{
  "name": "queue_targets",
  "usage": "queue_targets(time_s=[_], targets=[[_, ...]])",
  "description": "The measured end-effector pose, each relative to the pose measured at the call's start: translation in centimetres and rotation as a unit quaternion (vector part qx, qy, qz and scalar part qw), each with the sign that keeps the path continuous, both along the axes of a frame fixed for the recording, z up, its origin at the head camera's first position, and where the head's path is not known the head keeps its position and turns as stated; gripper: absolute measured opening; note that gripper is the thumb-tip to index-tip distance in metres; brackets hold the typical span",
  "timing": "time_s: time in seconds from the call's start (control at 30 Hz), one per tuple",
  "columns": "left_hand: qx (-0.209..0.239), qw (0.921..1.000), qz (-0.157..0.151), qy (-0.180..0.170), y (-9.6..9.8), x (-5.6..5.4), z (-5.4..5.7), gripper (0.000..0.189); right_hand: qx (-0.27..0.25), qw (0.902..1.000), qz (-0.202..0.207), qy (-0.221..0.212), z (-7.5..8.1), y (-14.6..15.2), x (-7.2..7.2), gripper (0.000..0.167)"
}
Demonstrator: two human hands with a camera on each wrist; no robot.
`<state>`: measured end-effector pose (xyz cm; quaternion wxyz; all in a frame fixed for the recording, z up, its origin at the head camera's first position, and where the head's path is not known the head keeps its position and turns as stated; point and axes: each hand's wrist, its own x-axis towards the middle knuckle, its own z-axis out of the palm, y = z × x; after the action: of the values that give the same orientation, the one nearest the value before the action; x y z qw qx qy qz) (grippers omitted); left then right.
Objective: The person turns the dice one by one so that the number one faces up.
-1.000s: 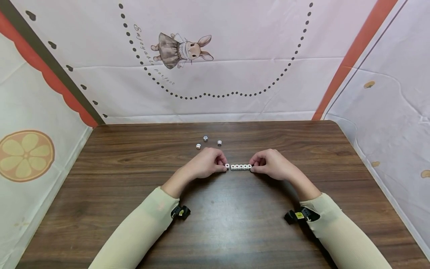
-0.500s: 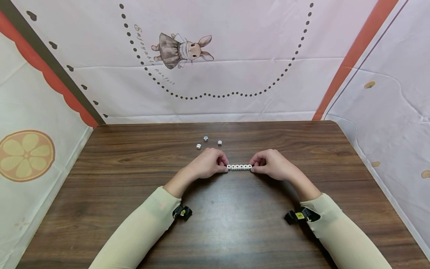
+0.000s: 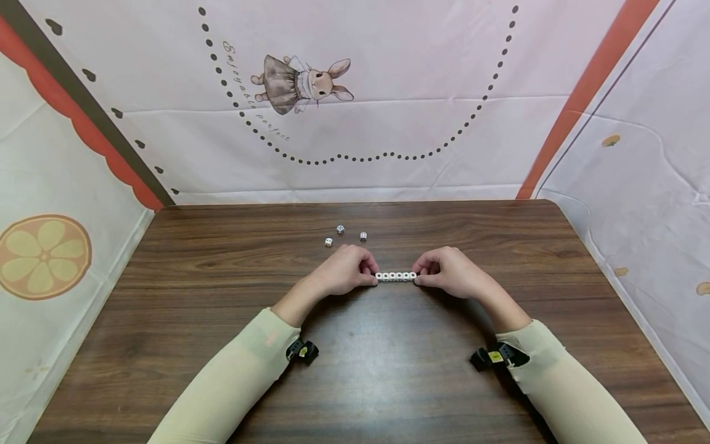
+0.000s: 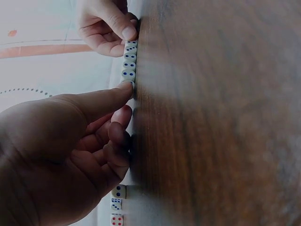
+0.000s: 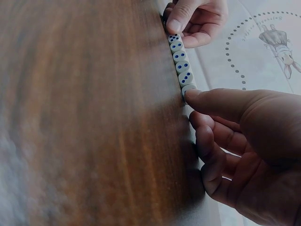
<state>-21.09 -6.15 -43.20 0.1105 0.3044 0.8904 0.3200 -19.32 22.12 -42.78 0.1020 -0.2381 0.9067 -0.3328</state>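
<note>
Six dice (image 3: 392, 277) in row; left hand (image 3: 346, 271), right hand (image 3: 452, 272) pinch ends.

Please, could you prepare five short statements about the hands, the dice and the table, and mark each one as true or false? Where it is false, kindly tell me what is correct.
1. The left hand and the right hand touch opposite ends of the row of dice. True.
2. The row contains four dice. False: it contains six.
3. Three loose dice lie on the table, farther from the person than the row. True.
4. The row stands upright as a tower. False: its dice lie side by side along the table.
5. The table has a brown wood-grain look. True.
</note>
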Motion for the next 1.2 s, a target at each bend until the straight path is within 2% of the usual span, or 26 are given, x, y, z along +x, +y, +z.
queue_targets(time_s=[0.67, 0.97, 1.2], targets=[[0.005, 0.9999, -0.006, -0.009, -0.1, 0.1, 0.1, 0.015, -0.001, 1.0, -0.002, 0.003, -0.1, 0.1, 0.0, 0.008], [0.026, 0.9994, 0.004, -0.022, -0.5, 0.3, 0.3, 0.019, -0.007, 1.0, -0.001, 0.002, -0.1, 0.1, 0.1, 0.009], [0.055, 0.998, 0.005, -0.031, -1.5, 0.3, 0.8, 0.022, -0.006, 1.0, -0.003, 0.0, 0.0, 0.1, 0.2, 0.009]])
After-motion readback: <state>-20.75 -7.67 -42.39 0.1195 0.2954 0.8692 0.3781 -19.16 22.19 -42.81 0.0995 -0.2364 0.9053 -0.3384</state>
